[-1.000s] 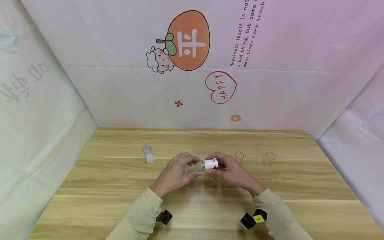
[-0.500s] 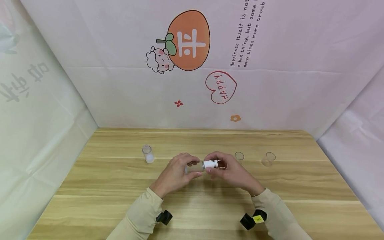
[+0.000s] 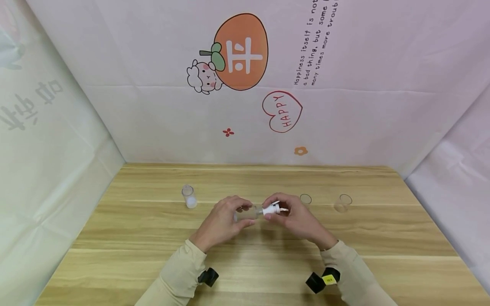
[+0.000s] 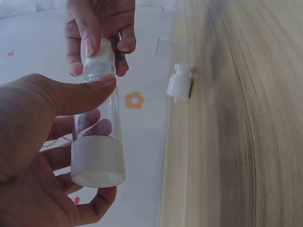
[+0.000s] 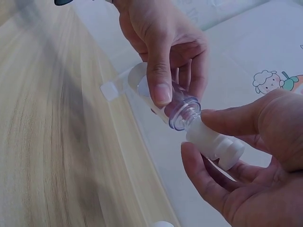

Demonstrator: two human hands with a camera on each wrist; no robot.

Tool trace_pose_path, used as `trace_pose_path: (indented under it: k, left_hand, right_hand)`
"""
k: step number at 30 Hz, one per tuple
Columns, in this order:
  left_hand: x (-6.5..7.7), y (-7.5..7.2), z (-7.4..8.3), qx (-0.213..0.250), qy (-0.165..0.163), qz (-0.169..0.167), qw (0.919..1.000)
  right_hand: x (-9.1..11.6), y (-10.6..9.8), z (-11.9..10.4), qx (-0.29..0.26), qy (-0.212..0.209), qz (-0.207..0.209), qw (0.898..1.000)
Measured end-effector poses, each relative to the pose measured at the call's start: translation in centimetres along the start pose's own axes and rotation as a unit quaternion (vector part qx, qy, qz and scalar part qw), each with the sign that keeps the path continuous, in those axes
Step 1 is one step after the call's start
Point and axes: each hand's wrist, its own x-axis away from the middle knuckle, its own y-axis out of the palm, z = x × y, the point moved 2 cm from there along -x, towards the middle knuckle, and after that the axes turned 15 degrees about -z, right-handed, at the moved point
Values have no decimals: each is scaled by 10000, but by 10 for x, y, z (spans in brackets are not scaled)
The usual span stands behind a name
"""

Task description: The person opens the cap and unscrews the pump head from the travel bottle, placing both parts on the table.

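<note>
My left hand [image 3: 226, 219] holds a clear bottle [image 4: 97, 123] with a white base, lying sideways in the grip, thumb on one side and fingers round the other. My right hand [image 3: 294, 216] pinches a white pump head [image 5: 215, 144] between thumb and fingers at the bottle's mouth. Between the clear shoulder and the white collar, the threaded neck [image 5: 191, 113] shows in the right wrist view. Both hands are raised over the wooden table [image 3: 153, 246]. In the left wrist view, another white pump head [image 4: 181, 85] is on the table beyond the hands.
A second clear bottle with a white base [image 3: 190, 200] stands at the back left. Two clear caps, one [image 3: 305, 198] just past my right hand and the other [image 3: 340, 205] farther right, stand on the table. A printed white cloth [image 3: 172, 127] rises behind the table's back edge.
The bottle and my left hand have shifted slightly left. The pump head has tilted a little, and a wider stretch of clear neck shows between it and the bottle.
</note>
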Motion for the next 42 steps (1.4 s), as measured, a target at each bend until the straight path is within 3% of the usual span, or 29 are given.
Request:
trace_pose_path:
  k: [14, 24, 30, 42]
  left_hand:
    - [8, -7, -10, -28, -506, 261, 9984]
    - [11, -16, -14, 149, -700, 605, 9956]
    - [13, -21, -17, 354, -713, 764, 9939]
    - [15, -24, -20, 408, -762, 997, 9913]
  right_hand:
    - [0, -4, 7, 491, -107, 373, 9980]
    - [-13, 6, 11, 1464, -126, 753, 9863]
    - [-24, 10, 20, 1884, 148, 750, 9791]
    - [-51, 25, 26, 2111, 608, 719, 9729]
